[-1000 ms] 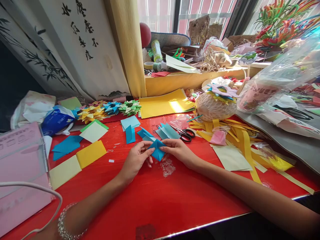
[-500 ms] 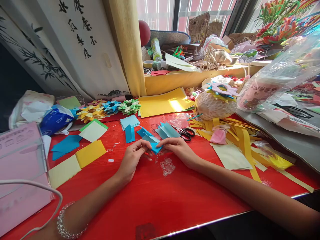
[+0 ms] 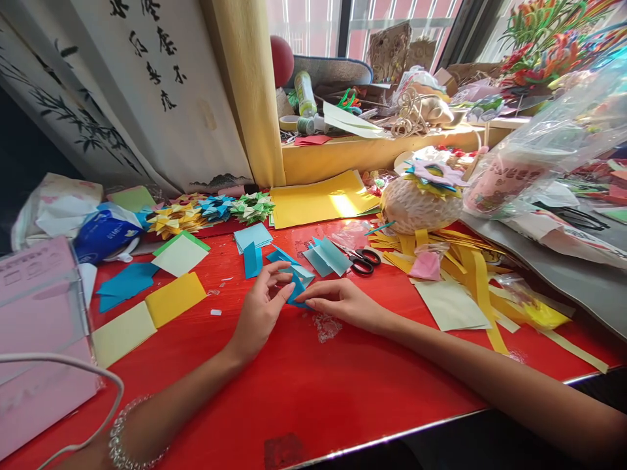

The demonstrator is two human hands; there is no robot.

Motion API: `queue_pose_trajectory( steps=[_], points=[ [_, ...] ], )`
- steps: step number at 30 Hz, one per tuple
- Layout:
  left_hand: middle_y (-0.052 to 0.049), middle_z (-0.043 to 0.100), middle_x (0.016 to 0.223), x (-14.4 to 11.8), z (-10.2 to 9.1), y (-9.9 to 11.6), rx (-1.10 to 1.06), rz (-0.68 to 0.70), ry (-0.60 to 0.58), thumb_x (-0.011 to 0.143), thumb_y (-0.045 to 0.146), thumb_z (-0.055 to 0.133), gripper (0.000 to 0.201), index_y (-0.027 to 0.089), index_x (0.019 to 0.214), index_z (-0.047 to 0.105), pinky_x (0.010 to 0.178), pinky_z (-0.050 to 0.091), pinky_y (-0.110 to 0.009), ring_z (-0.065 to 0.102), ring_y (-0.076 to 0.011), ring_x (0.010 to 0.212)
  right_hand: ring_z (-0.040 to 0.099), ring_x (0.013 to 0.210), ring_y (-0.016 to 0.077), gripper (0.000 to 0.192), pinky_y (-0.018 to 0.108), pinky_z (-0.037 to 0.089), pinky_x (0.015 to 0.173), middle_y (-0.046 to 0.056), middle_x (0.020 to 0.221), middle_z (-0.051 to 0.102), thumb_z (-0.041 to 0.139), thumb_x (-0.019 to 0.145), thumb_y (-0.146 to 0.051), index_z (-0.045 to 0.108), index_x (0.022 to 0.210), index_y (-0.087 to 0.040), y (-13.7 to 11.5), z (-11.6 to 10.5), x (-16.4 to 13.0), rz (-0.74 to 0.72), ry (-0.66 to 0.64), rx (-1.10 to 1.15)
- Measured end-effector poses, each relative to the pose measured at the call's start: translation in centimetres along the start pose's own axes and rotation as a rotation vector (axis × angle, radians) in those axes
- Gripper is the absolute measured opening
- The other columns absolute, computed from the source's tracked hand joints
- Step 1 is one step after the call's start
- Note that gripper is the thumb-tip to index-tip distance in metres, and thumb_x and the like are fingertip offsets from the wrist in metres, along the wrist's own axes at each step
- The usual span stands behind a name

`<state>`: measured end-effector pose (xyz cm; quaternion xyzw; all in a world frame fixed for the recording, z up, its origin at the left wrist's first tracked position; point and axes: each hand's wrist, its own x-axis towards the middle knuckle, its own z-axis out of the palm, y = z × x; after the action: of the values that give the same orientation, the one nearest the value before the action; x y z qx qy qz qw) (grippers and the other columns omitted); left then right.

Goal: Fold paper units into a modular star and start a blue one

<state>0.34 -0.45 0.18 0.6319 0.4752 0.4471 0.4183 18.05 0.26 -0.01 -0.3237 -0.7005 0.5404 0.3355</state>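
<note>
My left hand (image 3: 259, 307) and my right hand (image 3: 340, 301) meet over a small folded blue paper piece (image 3: 296, 290) on the red table (image 3: 294, 385). The left thumb and fingers pinch its left edge and lift it upright. My right fingers press its lower right corner flat onto the table. Just behind lie more folded blue pieces (image 3: 294, 266), and light blue paper squares (image 3: 327, 259) sit beside black-handled scissors (image 3: 365, 260).
Blue (image 3: 123, 282), yellow (image 3: 175, 299) and pale paper squares lie at left by a pink box (image 3: 39, 339) with a white cable. Finished paper stars (image 3: 215, 210) line the back. Yellow strips (image 3: 470, 267), a netted ball (image 3: 421, 207) and bagged items crowd the right.
The blue piece was held up between both hands, then lowered to the table. Now my right fingers press it down while my left fingers raise one flap.
</note>
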Motion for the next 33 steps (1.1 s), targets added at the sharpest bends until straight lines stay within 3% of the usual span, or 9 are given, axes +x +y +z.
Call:
queue_pose_trajectory(
  steps=[3,7,12,20,24,27,33],
  points=[
    [-0.001,0.056,0.109,-0.14,0.00,0.18,0.138,0.057,-0.120,0.085,0.031,0.044,0.033,0.027,0.117,0.051,0.090,0.038,-0.024,0.048,-0.0151,0.105,0.059,0.088,0.0192,0.028,0.028,0.045,0.077,0.008,0.097,0.065,0.052,0.080,-0.029,0.066,0.097,-0.012,0.21,-0.04,0.01,0.009,0.001,0.015],
    [-0.001,0.055,0.100,-0.11,-0.12,0.13,0.261,0.114,-0.107,0.088,0.031,0.039,0.036,0.030,0.122,0.048,0.082,0.040,-0.023,0.052,-0.0133,0.091,0.059,0.084,0.0166,0.025,0.027,0.045,0.076,0.005,0.090,0.065,0.054,0.079,-0.032,0.065,0.091,-0.013,0.26,0.05,0.16,0.023,0.045,0.089],
    [-0.001,0.059,0.094,-0.21,-0.10,0.02,0.260,0.124,-0.140,0.086,0.028,0.041,0.034,0.027,0.119,0.051,0.080,0.040,-0.023,0.053,-0.0134,0.085,0.059,0.059,0.0115,0.024,0.024,0.048,0.058,-0.002,0.068,0.059,0.060,0.075,-0.035,0.052,0.089,-0.017,0.47,0.23,0.35,0.031,0.144,0.273],
    [0.001,0.052,0.081,0.11,0.08,-0.14,0.128,-0.012,-0.057,0.079,0.031,0.053,0.023,0.021,0.099,0.050,0.070,0.041,-0.022,0.050,-0.0122,0.077,0.062,0.057,0.0138,0.023,0.026,0.049,0.056,0.000,0.064,0.061,0.055,0.079,-0.037,0.046,0.073,-0.016,0.57,0.08,0.25,0.073,0.125,0.257],
    [0.004,0.048,0.072,-0.02,0.02,0.33,0.162,0.026,-0.063,0.081,0.028,0.050,0.025,0.025,0.106,0.047,0.066,0.038,-0.021,0.047,-0.0106,0.070,0.056,0.052,0.0105,0.026,0.022,0.045,0.051,0.001,0.063,0.059,0.048,0.083,-0.039,0.048,0.073,-0.015,0.30,0.19,0.10,0.115,0.003,0.133],
    [0.004,0.048,0.071,-0.09,0.05,0.44,0.150,0.031,-0.068,0.080,0.030,0.052,0.031,0.026,0.109,0.044,0.067,0.037,-0.021,0.047,-0.0107,0.070,0.052,0.050,0.0085,0.032,0.020,0.041,0.048,0.001,0.061,0.056,0.039,0.087,-0.041,0.050,0.072,-0.014,0.22,0.24,-0.04,0.065,-0.002,-0.020],
    [0.001,0.052,0.075,0.29,-0.11,0.14,0.113,-0.080,-0.131,0.081,0.042,0.046,0.026,0.018,0.077,0.054,0.064,0.037,-0.021,0.046,-0.0117,0.070,0.049,0.047,0.0082,0.034,0.019,0.038,0.045,0.000,0.059,0.054,0.038,0.087,-0.042,0.051,0.071,-0.014,0.37,-0.01,0.08,0.071,-0.015,-0.061]
  ],
)
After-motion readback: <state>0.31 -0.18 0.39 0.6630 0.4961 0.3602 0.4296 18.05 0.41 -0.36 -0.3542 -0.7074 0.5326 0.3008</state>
